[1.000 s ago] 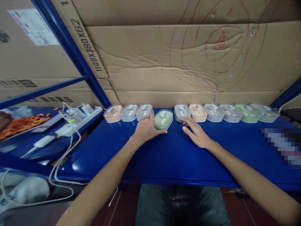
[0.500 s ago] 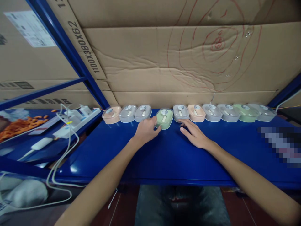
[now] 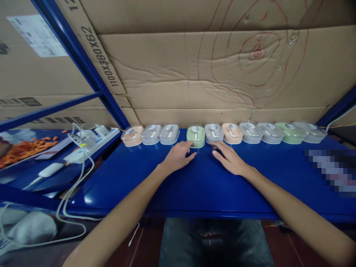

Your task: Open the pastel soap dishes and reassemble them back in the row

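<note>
A small green box with a clear lid [image 3: 195, 137] stands in a row of similar boxes along the back of the blue table. My left hand [image 3: 178, 155] is at its front left corner, fingertips by the box's lower edge and thumb apart, not wrapped round it. To the right is a grey box [image 3: 213, 133]. At its front edge my right hand [image 3: 230, 157] rests with fingers stretched out and thumb apart. Whether those fingertips touch the grey box I cannot tell. A grey box [image 3: 169, 134] stands left of the green one, with a gap between them.
Further boxes, such as a peach one [image 3: 132, 136] and a second green one [image 3: 289, 132], continue the row. Behind stands a cardboard wall [image 3: 167, 66]. A white power strip [image 3: 91, 144] with cables lies left, near orange pieces [image 3: 30, 150]. A blurred item [image 3: 333, 170] lies right.
The green box has moved back and slightly right, and now sits straighter in the row. My left hand has let go of its side and drawn slightly forward. My right hand has hardly moved.
</note>
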